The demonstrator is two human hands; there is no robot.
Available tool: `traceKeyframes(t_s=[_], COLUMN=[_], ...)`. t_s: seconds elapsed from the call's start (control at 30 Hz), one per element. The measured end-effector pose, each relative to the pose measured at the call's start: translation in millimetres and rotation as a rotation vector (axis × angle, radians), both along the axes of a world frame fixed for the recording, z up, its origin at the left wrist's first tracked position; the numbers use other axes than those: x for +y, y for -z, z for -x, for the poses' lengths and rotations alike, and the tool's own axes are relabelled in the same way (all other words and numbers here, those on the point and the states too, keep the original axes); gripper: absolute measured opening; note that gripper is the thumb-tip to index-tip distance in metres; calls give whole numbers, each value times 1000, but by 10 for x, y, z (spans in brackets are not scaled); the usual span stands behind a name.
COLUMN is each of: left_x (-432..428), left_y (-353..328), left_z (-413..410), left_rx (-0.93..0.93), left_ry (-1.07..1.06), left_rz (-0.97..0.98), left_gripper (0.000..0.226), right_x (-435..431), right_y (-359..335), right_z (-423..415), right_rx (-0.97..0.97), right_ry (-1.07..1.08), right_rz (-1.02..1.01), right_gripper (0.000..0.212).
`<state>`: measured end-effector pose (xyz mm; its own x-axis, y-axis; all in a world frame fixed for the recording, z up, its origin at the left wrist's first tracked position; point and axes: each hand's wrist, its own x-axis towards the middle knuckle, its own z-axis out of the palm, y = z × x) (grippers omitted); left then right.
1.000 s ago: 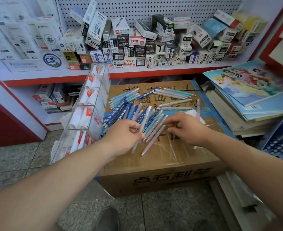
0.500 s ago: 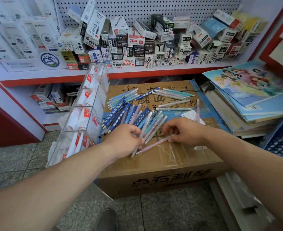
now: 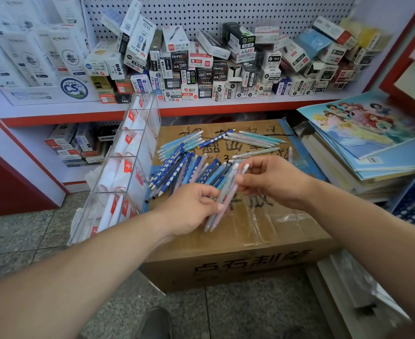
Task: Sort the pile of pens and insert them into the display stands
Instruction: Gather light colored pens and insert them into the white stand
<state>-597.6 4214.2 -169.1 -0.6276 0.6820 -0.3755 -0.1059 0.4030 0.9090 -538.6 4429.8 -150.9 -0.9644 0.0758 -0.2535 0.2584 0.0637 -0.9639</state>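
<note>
A pile of pens (image 3: 184, 167), dark blue dotted, light blue, teal and pink, lies on top of a taped cardboard box (image 3: 226, 243). My left hand (image 3: 191, 211) grips a small bunch of pale pens (image 3: 220, 204), grey-blue and pink, lifted just above the box. My right hand (image 3: 270, 179) pinches the upper ends of the same bunch. A clear acrylic display stand (image 3: 128, 167) with several compartments leans against the box's left side; white and red paper packets fill it.
A shelf (image 3: 201, 104) behind holds many small pen-refill boxes under a pegboard. Stacked notebooks and a picture book (image 3: 363, 133) lie to the right of the box. Grey tiled floor (image 3: 30, 241) spreads left, and a shoe tip (image 3: 152, 324) shows below.
Both hands were down on the pile, the right pulling a pink pen. Now they have lifted a few pale pens off the box and hold them together between them.
</note>
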Motion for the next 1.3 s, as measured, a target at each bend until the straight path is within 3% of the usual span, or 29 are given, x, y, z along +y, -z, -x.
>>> traceKeyframes(t_s=[0.2,0.23,0.37,0.47,0.73,1.07,1.17,1.3], left_x=[-16,-6,9,-3,-22,-20,-19,-12], left_y=[-21,-20,20,37,18,-12,-38,-44], left_z=[3,6,46,74,117,93,74,74], left_rx=[-172,-175,-116,-85,-62,-69,-65,-8], left_ry=[-4,-23,-134,-202,-252,-175,-152,-150], left_rz=[-58,-51,-11,3,9,50,47,24], left_gripper=[25,25,22,19,22,19,21,21], right_x=[-87,-65,90,122,159,214,232,261], right_y=[13,50,259,296,350,226,139,-98], right_z=[54,76,160,156,180,90,31,-45], right_rx=[15,17,17,-68,-34,-84,-110,-21], right_ry=[59,101,180,13,-217,-286,-274,-138], right_rz=[-4,-101,-837,-944,-1121,-1058,-857,-520], right_gripper=[30,30,22,28,35,11,17,5])
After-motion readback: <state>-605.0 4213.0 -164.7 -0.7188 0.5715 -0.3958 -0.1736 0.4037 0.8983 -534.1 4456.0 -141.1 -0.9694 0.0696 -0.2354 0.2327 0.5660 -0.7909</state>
